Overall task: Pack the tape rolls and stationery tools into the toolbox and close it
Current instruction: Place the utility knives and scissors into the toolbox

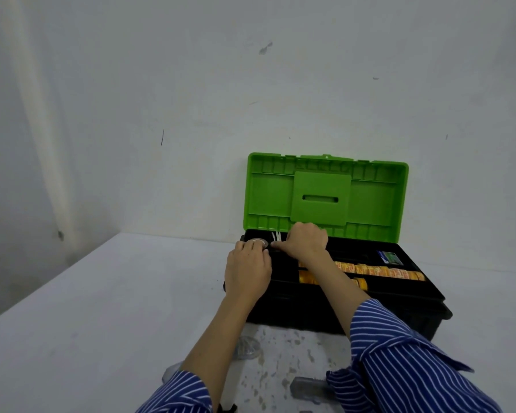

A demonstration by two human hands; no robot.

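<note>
A black toolbox point(399, 296) stands open on the white table, its green lid point(325, 198) upright against the wall. Inside its tray lie rows of orange-yellow tape rolls point(379, 271) and a small blue-green card point(390, 257). My left hand point(248, 269) grips a clear tape roll point(258, 242) at the tray's far left corner. My right hand point(304, 241) reaches in beside it, fingers curled round something small and pale that I cannot make out. A pale upright piece point(277, 236) shows between the hands.
On the table in front of the toolbox lie a clear tape roll point(246, 347) under my left forearm and a clear grey tool point(307, 389) near the front edge. The wall stands right behind the lid. The table stretches away to the left.
</note>
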